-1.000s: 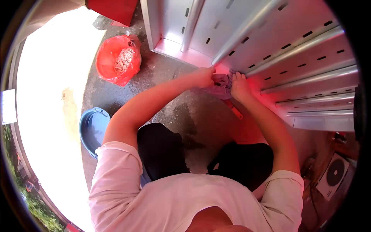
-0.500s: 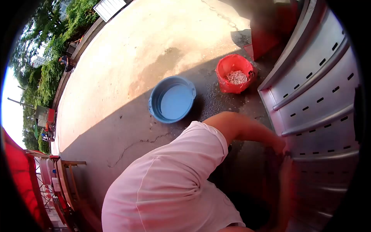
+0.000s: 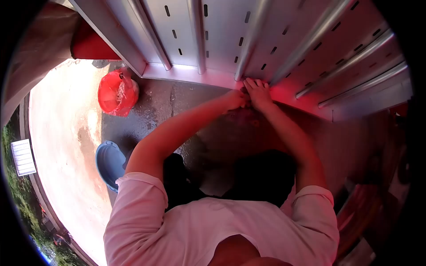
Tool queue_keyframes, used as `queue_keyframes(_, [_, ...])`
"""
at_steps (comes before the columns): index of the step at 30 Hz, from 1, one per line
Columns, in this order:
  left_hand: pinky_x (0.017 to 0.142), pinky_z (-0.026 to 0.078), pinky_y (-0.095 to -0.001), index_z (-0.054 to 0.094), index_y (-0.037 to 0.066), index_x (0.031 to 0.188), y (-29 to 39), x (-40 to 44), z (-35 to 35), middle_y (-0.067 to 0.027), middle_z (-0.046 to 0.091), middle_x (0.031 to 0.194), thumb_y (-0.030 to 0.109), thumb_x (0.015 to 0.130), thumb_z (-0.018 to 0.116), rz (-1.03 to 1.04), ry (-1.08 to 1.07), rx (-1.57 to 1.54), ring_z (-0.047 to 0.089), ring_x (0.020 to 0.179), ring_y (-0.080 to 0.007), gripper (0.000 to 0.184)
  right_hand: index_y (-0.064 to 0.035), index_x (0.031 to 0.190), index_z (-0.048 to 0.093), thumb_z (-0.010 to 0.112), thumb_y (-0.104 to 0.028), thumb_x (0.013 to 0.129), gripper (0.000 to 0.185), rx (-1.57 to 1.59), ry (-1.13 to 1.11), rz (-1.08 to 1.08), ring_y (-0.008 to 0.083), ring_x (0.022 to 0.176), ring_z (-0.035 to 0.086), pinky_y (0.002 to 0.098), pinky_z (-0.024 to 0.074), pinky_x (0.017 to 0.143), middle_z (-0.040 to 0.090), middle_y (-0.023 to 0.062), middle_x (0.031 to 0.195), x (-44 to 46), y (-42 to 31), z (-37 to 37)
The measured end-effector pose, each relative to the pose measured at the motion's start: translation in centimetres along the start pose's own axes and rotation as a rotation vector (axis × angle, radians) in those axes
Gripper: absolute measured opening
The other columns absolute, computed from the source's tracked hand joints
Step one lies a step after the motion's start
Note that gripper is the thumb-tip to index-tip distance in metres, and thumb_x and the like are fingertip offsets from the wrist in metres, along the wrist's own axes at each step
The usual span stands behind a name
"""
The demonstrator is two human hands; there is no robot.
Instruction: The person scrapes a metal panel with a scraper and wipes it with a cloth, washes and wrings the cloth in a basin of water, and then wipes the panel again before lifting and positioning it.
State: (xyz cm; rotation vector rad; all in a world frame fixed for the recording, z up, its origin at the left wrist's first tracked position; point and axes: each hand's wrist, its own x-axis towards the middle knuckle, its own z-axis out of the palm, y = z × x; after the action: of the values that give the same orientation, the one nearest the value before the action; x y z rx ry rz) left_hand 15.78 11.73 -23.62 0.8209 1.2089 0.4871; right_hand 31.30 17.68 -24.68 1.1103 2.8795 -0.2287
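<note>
A large silver metal panel (image 3: 222,57) with raised tubes and rows of slots stands in front of me, its lower rim near my hands. My left hand (image 3: 237,99) is closed on a dark, bunched cloth (image 3: 244,90) beside that rim. Close on its right, my right hand (image 3: 258,94) bends its fingers over the cloth at the rim. Most of the cloth is hidden by the fingers, and the area below them is dark and blurred.
A red-lined bucket (image 3: 116,94) stands on wet ground at the left, with a blue basin (image 3: 110,163) nearer me. Red fabric (image 3: 93,43) hangs at the upper left. Blurred objects (image 3: 361,204) lie at the lower right. My knees are below my arms.
The view swung left and then back toward the panel. Compared with a second ago, my hands are closer together, and less of the purple cloth shows between them.
</note>
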Motion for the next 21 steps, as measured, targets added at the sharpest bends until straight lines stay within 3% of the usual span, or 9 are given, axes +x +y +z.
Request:
queue_keyframes(6, [0.087, 0.048, -0.0327, 0.059, -0.004, 0.116, -0.7, 0.9, -0.3, -0.0129, 0.063, 0.108, -0.008, 0.072, 0.047, 0.016, -0.070, -0.007, 0.059, 0.100, -0.0206, 0.046, -0.0130, 0.130, 0.049, 0.058, -0.005, 0.073, 0.058, 0.155, -0.076, -0.144, 0.0234, 0.116, 0.044, 0.0452, 0.0350, 0.093, 0.048, 0.0003, 0.132, 0.0, 2.4, -0.1])
queue_keyframes(9, [0.088, 0.049, -0.0327, 0.057, -0.004, 0.120, 1.0, -0.8, -1.5, -0.0140, 0.062, 0.112, -0.009, 0.072, 0.045, 0.012, -0.069, 0.023, 0.059, 0.103, -0.0208, 0.050, -0.0120, 0.127, 0.052, 0.056, -0.002, 0.072, 0.056, 0.145, 0.010, 0.063, 0.0236, 0.114, 0.045, 0.0456, 0.0355, 0.092, 0.050, -0.0007, 0.130, 0.2, 0.7, -0.5])
queue_keyframes(12, [0.088, 0.050, -0.0316, 0.054, -0.003, 0.124, 2.8, -2.9, -1.2, -0.0145, 0.062, 0.111, -0.010, 0.070, 0.043, -0.128, -0.057, -0.202, 0.060, 0.102, -0.0203, 0.056, -0.0119, 0.121, 0.057, 0.056, -0.001, 0.072, 0.051, 0.191, 0.050, -0.232, 0.0242, 0.111, 0.047, 0.0440, 0.0377, 0.091, 0.053, -0.0003, 0.126, -0.1, 2.1, 0.2])
queue_keyframes(15, [0.087, 0.051, -0.0308, 0.053, -0.003, 0.125, 1.0, -2.1, -1.7, -0.0141, 0.061, 0.109, -0.010, 0.069, 0.042, -0.023, -0.235, 0.017, 0.061, 0.098, -0.0198, 0.057, -0.0119, 0.114, 0.061, 0.056, -0.001, 0.071, 0.046, 0.281, -0.188, -0.447, 0.0254, 0.108, 0.049, 0.0402, 0.0417, 0.088, 0.056, 0.0021, 0.118, 0.0, 3.6, -0.3])
queue_keyframes(18, [0.087, 0.050, -0.0307, 0.053, -0.003, 0.125, 4.2, -4.6, -0.7, -0.0130, 0.060, 0.109, -0.008, 0.068, 0.043, -0.113, -0.201, -0.241, 0.061, 0.097, -0.0203, 0.058, -0.0112, 0.106, 0.065, 0.057, -0.001, 0.070, 0.039, 0.268, 0.278, -0.064, 0.0265, 0.104, 0.051, 0.0374, 0.0445, 0.085, 0.058, 0.0043, 0.112, 0.6, 2.7, 1.1])
queue_keyframes(21, [0.087, 0.051, -0.0317, 0.052, -0.002, 0.124, 3.8, -4.7, -1.7, -0.0138, 0.059, 0.111, -0.008, 0.068, 0.043, -0.024, -0.332, -0.008, 0.061, 0.098, -0.0216, 0.058, -0.0098, 0.107, 0.064, 0.058, -0.001, 0.069, 0.039, 0.364, 0.033, -0.362, 0.0276, 0.102, 0.052, 0.0372, 0.0453, 0.084, 0.058, 0.0056, 0.112, 0.8, 0.7, 1.2])
